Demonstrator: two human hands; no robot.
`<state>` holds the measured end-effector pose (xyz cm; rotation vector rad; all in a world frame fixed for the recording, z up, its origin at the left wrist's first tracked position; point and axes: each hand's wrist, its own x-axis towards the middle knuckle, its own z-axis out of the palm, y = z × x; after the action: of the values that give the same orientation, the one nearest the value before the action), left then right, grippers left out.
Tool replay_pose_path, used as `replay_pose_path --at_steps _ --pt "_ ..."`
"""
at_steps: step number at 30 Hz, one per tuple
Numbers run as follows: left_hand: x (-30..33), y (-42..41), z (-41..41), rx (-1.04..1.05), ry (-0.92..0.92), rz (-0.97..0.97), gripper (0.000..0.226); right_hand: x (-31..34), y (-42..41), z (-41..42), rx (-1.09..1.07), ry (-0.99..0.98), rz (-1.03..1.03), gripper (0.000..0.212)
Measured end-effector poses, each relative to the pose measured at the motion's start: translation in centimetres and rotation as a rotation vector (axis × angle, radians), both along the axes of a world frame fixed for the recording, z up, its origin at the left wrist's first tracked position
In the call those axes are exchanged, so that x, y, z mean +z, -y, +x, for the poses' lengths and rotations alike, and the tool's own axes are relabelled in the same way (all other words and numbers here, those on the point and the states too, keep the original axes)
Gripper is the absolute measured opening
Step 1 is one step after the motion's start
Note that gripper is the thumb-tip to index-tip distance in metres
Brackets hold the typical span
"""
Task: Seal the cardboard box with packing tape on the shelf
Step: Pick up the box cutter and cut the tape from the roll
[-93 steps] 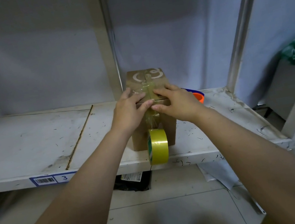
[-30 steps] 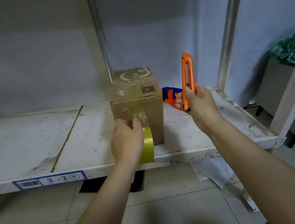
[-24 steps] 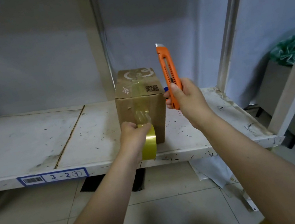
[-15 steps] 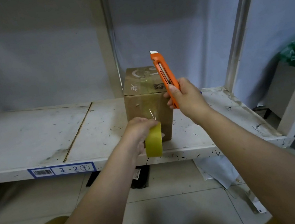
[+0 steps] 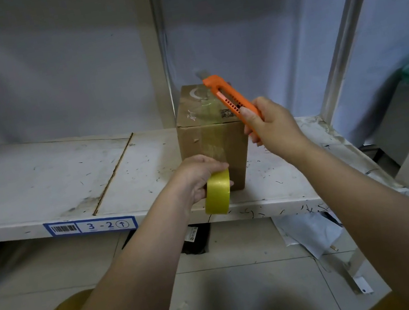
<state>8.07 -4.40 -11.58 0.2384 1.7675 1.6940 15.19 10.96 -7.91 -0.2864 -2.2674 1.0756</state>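
Scuffed white shelf [image 5: 38,181], label 3-2 on its edge | box [image 5: 213,150], brown cardboard with clear tape over top and front, stands near the right end | left hand [image 5: 196,175] clasps yellow tape roll [image 5: 217,193] against box front | right hand [image 5: 272,126] fisted on orange knife [image 5: 229,98], blade tilted above box top | paper scraps [image 5: 310,232] on floor.

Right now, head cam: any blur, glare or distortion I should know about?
Head view: the knife tip is motion-blurred, the blade barely readable; box, roll and shelf label are sharp; wide-angle lens bends the right upright; dim, soft light with a broad shadow on the floor below; faint sheen on the tape over the box, no hard glare.
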Motion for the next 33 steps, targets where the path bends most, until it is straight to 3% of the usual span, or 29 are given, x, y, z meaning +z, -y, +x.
replay_pose_path --at_steps 6,9,17,33 --pt "0.1 -0.2 -0.4 0.018 -0.008 -0.005 0.023 -0.6 -1.7 1.9 -0.028 0.148 0.724 0.035" --pt "0.2 -0.2 -0.4 0.011 0.002 0.003 0.021 -0.9 -2.0 2.4 0.028 0.189 0.905 0.035" --pt "0.2 -0.4 -0.6 0.023 0.017 0.004 0.019 -1.4 -2.6 3.2 -0.025 0.149 1.082 0.032" --pt "0.4 -0.7 -0.5 0.038 0.0 -0.023 0.026 -1.4 -2.4 4.0 -0.115 0.145 1.07 0.032"
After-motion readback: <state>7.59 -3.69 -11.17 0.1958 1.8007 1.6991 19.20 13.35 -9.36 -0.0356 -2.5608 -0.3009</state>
